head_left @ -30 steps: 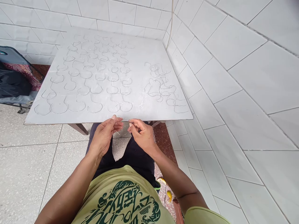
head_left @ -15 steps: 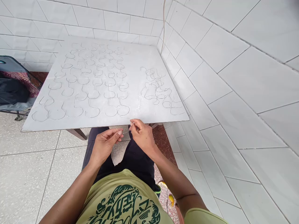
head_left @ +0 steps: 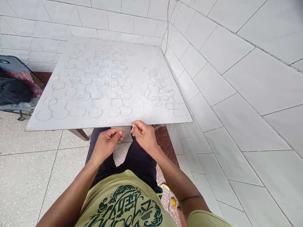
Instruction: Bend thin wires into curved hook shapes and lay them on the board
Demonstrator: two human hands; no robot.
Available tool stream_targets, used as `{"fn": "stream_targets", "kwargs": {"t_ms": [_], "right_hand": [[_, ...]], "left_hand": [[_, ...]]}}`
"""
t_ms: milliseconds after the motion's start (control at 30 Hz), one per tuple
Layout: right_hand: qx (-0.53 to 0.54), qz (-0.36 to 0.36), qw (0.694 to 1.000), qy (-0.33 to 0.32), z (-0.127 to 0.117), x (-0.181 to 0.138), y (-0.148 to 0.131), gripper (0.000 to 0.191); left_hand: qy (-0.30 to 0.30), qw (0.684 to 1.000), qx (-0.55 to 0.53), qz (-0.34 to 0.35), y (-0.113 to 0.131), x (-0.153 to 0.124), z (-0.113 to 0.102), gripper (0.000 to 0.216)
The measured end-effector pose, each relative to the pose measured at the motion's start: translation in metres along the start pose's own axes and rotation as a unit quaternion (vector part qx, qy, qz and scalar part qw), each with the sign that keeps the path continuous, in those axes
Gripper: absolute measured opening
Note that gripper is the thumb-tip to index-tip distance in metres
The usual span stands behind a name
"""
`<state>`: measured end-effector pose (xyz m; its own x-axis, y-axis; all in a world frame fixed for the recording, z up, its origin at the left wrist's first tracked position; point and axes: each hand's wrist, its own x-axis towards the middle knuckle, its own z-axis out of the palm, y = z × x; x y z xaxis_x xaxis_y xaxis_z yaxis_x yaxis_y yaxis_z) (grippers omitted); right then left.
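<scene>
A thin curved wire (head_left: 127, 133) spans the gap between my hands, just off the table's front edge. My left hand (head_left: 109, 140) pinches one end of it between thumb and fingers. My right hand (head_left: 144, 135) pinches the other side, close against the edge of the white tabletop (head_left: 139, 56). Bent wires of the same kind, shaped in S-like curves (head_left: 94, 112), lie in rows over the left and middle of the tabletop. A tangled heap of wires (head_left: 161, 90) lies on its right side.
White tiled walls (head_left: 227, 104) close in at the back and right of the table. A cable (head_left: 168, 28) hangs down the corner. At the left stands a folding chair (head_left: 17, 85) with dark cloth on it. A table leg (head_left: 79, 134) shows below the front edge.
The view has shifted slightly, so the table appears a little further right. Both hands keep their pinch on the wire, the left a touch nearer the table edge.
</scene>
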<state>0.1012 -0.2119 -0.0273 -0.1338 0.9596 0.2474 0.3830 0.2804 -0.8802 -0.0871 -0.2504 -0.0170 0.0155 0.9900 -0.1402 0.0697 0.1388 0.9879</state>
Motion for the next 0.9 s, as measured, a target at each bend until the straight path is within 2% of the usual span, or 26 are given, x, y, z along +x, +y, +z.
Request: {"fn": "stream_targets", "kwargs": {"t_ms": [267,667,900], "right_hand": [[0.047,-0.008,0.999,-0.008,-0.005,-0.001,0.000,0.022],[0.092,0.030,0.995,-0.016,-0.002,-0.003,0.001,0.024],[0.098,0.047,0.994,0.007,-0.007,0.001,0.000,0.025]], "left_hand": [[-0.031,0.999,-0.022,-0.036,0.000,0.009,-0.003,0.035],[-0.002,0.999,-0.016,-0.040,0.009,0.008,0.006,0.037],[0.000,0.999,-0.036,-0.039,0.012,0.004,0.007,0.054]]}}
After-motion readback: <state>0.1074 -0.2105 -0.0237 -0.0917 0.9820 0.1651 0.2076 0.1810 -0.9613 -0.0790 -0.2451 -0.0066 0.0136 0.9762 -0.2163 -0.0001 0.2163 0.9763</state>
